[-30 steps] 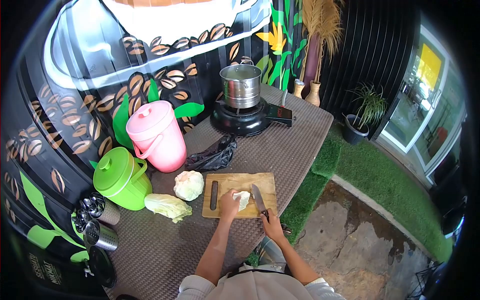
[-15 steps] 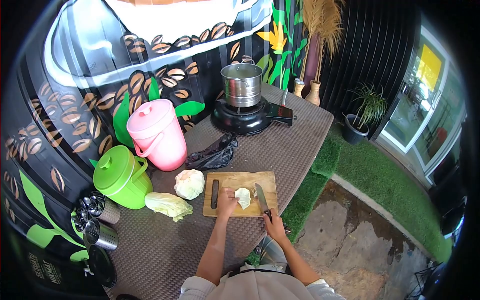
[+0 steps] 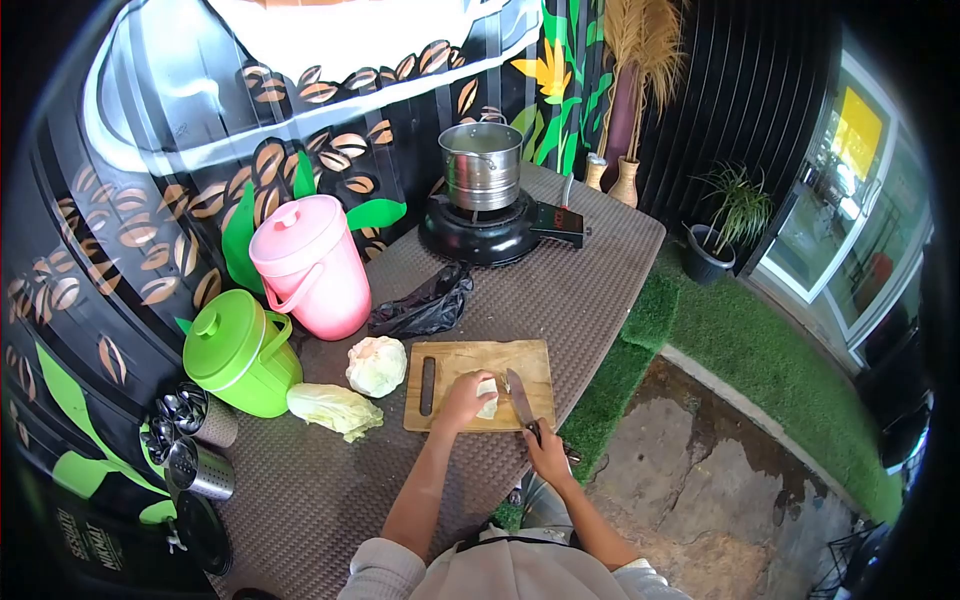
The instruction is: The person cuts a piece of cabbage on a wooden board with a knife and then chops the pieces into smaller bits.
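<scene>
A wooden cutting board [image 3: 450,360] lies near the table's front edge. My left hand [image 3: 462,403] bends its fingers over a pale piece of cabbage [image 3: 489,401] on the board, partly covering it. Just right of the piece, my right hand [image 3: 549,455] grips a knife [image 3: 521,400] by its dark handle, the blade angled up-left over the board. A few thin cabbage shreds [image 3: 505,383] lie by the blade. Left of the board sit a round cabbage [image 3: 377,366] and a longer, leafy cabbage [image 3: 335,410].
A steel pot [image 3: 481,165] stands on a black portable stove [image 3: 478,232] at the back. A black plastic bag [image 3: 425,303], a pink lidded bucket [image 3: 315,270] and a green one [image 3: 240,355] line the wall side. Metal utensil holders [image 3: 202,468] stand at left.
My left hand has shifted slightly right and now covers more of the cabbage piece. The knife stays almost where it was, and the whole view has moved a little.
</scene>
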The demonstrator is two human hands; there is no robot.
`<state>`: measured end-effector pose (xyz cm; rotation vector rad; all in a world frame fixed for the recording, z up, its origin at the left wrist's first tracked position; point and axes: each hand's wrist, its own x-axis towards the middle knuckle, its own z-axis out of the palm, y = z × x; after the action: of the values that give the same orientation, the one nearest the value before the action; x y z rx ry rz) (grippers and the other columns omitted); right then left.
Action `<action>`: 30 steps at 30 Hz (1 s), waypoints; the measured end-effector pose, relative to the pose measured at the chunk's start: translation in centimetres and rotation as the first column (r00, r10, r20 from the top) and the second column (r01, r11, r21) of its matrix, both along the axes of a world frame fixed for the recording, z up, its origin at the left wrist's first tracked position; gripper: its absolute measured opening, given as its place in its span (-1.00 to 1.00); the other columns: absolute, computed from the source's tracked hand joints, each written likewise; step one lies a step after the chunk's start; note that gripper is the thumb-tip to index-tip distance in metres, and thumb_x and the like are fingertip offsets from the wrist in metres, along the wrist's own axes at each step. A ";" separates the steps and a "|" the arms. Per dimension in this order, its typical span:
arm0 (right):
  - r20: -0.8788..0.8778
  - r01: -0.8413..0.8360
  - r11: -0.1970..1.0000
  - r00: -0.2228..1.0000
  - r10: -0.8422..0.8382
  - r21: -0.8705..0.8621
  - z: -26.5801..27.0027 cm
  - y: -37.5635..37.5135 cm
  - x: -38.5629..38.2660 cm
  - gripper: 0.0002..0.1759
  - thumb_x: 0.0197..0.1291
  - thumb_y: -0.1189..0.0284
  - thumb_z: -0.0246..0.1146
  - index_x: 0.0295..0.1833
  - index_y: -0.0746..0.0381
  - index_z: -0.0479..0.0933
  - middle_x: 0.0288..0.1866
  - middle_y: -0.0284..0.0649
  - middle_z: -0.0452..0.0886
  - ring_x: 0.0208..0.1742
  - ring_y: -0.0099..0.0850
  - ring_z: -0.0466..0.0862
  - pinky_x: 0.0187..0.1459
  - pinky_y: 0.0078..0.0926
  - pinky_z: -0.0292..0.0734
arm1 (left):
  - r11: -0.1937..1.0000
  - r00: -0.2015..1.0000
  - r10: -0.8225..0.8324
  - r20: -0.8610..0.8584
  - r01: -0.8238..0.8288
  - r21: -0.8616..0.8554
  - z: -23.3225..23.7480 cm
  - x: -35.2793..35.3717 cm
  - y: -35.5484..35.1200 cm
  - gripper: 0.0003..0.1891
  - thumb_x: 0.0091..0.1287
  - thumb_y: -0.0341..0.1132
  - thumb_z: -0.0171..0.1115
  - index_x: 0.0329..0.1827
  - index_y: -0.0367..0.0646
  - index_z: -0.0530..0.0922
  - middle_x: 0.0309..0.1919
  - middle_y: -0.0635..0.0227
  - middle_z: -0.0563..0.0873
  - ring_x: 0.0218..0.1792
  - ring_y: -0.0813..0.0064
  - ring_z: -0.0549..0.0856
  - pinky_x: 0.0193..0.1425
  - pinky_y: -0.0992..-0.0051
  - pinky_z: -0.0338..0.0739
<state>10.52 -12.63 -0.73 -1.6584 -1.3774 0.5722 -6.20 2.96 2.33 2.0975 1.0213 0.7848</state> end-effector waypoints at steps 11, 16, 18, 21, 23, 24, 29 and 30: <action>0.378 -0.006 0.977 0.922 0.088 -0.213 3.3 1.4 -1.3 -0.76 0.36 0.35 0.11 -0.02 0.25 0.28 -0.45 0.13 0.63 -0.38 0.13 0.66 -0.35 0.10 0.54 | 0.950 0.978 0.205 -0.048 -0.187 0.251 -2.7 1.0 -3.2 -0.66 0.17 -0.46 0.34 0.05 -0.24 0.67 0.11 0.10 0.61 0.25 0.09 0.45 0.34 0.17 0.31; 0.435 -0.013 0.974 0.893 0.112 -0.225 3.7 2.6 -1.5 -0.75 0.34 0.35 0.12 -0.02 0.24 0.28 -0.47 0.11 0.63 -0.42 0.12 0.67 -0.38 0.09 0.55 | 0.966 0.982 0.156 -0.107 -0.130 0.223 -2.5 1.3 -2.7 -0.64 0.17 -0.47 0.30 0.07 -0.20 0.67 0.12 0.13 0.60 0.31 0.13 0.41 0.46 0.10 0.18; 0.455 0.005 0.964 0.882 0.121 -0.267 3.8 2.9 -1.7 -0.73 0.33 0.35 0.13 0.00 0.25 0.28 -0.48 0.11 0.63 -0.43 0.12 0.67 -0.38 0.08 0.55 | 0.971 0.988 0.150 0.044 -0.156 0.181 -2.8 1.5 -2.8 -0.63 0.15 -0.45 0.27 0.07 -0.21 0.66 0.16 0.07 0.57 0.31 0.06 0.42 0.46 0.10 0.17; 0.450 0.013 0.960 0.885 0.119 -0.281 3.8 3.2 -2.1 -0.70 0.32 0.34 0.13 0.04 0.27 0.28 -0.50 0.12 0.62 -0.44 0.15 0.66 -0.38 0.10 0.55 | 0.942 0.974 0.217 0.071 -0.227 0.246 -3.0 2.0 -3.3 -0.62 0.14 -0.42 0.25 0.08 -0.19 0.65 0.17 0.09 0.55 0.30 0.04 0.41 0.43 0.12 0.21; 0.457 0.027 0.978 0.887 0.072 -0.208 3.8 3.1 -2.3 -0.66 0.30 0.35 0.14 0.07 0.29 0.27 -0.50 0.12 0.62 -0.43 0.17 0.66 -0.35 0.11 0.55 | 0.931 0.970 0.239 0.043 -0.241 0.275 -2.4 2.2 -3.9 -0.61 0.15 -0.42 0.24 0.08 -0.19 0.64 0.15 0.10 0.55 0.28 0.04 0.41 0.41 0.13 0.24; 0.457 0.027 0.978 0.886 0.073 -0.209 4.0 3.1 -2.3 -0.66 0.30 0.35 0.14 0.07 0.29 0.27 -0.50 0.12 0.62 -0.43 0.17 0.66 -0.35 0.11 0.55 | 0.918 0.965 0.260 0.017 -0.253 0.306 -2.3 2.2 -4.1 -0.61 0.15 -0.42 0.23 0.09 -0.19 0.64 0.13 0.10 0.55 0.26 0.04 0.41 0.39 0.15 0.27; 0.418 0.049 0.978 0.908 0.041 -0.203 3.9 3.0 -2.7 -0.68 0.27 0.38 0.17 0.02 0.30 0.29 -0.47 0.15 0.63 -0.40 0.18 0.66 -0.30 0.11 0.56 | 0.908 0.957 0.290 0.010 -0.278 0.312 -2.0 2.4 -4.2 -0.61 0.16 -0.41 0.22 0.09 -0.19 0.64 0.08 0.14 0.54 0.21 0.06 0.42 0.34 0.17 0.32; 0.416 0.050 0.977 0.908 0.041 -0.205 4.0 3.1 -2.8 -0.68 0.27 0.38 0.17 0.02 0.30 0.29 -0.47 0.15 0.63 -0.40 0.18 0.66 -0.30 0.11 0.56 | 0.904 0.953 0.303 0.007 -0.289 0.314 -2.0 2.4 -4.2 -0.61 0.15 -0.41 0.22 0.09 -0.19 0.64 0.08 0.15 0.54 0.20 0.06 0.42 0.34 0.17 0.32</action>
<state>7.76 -9.56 3.22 -2.0429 -1.6616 0.3795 -3.82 -1.29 0.29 2.2571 1.3341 1.1200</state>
